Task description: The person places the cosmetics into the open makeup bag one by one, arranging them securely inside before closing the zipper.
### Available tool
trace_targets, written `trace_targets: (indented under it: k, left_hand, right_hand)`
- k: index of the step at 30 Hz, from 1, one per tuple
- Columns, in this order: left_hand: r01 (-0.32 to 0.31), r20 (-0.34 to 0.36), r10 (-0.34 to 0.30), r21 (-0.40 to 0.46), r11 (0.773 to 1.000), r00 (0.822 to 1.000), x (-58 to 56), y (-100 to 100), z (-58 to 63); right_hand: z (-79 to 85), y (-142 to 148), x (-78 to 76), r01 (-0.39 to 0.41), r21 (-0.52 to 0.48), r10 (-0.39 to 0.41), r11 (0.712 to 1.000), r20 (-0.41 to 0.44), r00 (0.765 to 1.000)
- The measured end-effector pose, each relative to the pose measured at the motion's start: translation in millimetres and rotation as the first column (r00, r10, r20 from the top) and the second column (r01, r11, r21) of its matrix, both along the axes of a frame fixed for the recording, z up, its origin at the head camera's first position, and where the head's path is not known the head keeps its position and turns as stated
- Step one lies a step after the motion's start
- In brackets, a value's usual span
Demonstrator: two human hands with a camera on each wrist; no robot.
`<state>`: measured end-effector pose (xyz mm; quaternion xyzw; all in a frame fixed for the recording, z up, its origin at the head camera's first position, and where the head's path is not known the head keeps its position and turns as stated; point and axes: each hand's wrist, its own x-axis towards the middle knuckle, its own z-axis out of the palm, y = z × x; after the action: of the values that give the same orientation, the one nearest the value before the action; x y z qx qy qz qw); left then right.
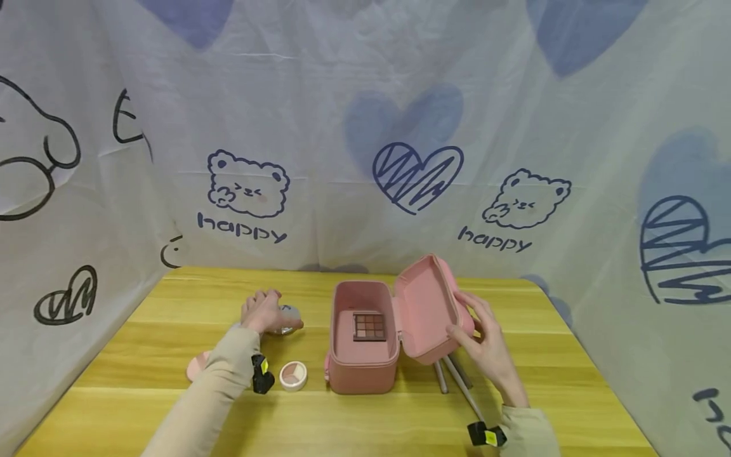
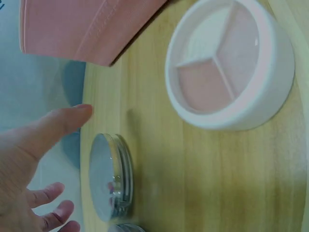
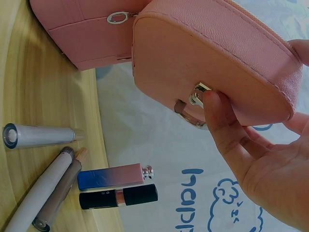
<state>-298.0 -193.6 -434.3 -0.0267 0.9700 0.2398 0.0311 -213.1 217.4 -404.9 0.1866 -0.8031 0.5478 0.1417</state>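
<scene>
A pink cosmetic case stands on the table with its lid swung out to the right. Inside it lies an eyeshadow palette with several brown and pink pans. My right hand grips the far edge of the lid, thumb on one side and fingers on the other, as the right wrist view also shows. Left of the case, my left hand hovers around a round, shiny silver compact, its thumb and fingers spread. Nearer me sits a round white pot with a three-part powder pan.
A pink round puff lies partly behind the left sleeve. Brushes and a white tube lie right of the case, beside a pink-and-blue lipstick and a black lipstick tube. A printed cloth hangs behind the table.
</scene>
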Motion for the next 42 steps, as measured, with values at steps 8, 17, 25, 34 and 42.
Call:
trace_targets:
  k: [8, 17, 25, 34, 42]
  left_hand:
    - [-0.027, 0.073, 0.031, -0.064, 0.998, 0.997, 2.0, -4, -4.7]
    - [-0.034, 0.128, 0.039, -0.04, 0.999, 0.991, 2.7, -7, -7.9]
    - [-0.031, 0.129, 0.037, -0.042, 0.999, 0.991, 3.3, -9, -8.7]
    - [-0.036, 0.123, 0.038, -0.02, 0.999, 0.992, 0.5, -10, -12.8]
    - [-0.049, 0.116, 0.049, -0.003, 0.999, 0.992, 0.2, -9, -12.8]
  right_hand:
    - [-1.5, -1, -0.6, 0.006, 0.006, -0.006, 1.0, 0.006, 1.0]
    - [-1.6, -1, -0.4, 0.003, 0.006, -0.003, 1.0, 0.004, 1.0]
    - [-2.7, -1, -0.6, 0.005, 0.007, -0.005, 1.0, 0.002, 1.0]
    - [-1.8, 0, 0.2, 0.002, -0.005, -0.002, 1.0, 0.002, 1.0]
    - [-1.0, 0, 0.2, 0.006, -0.007, -0.006, 1.0, 0.008, 1.0]
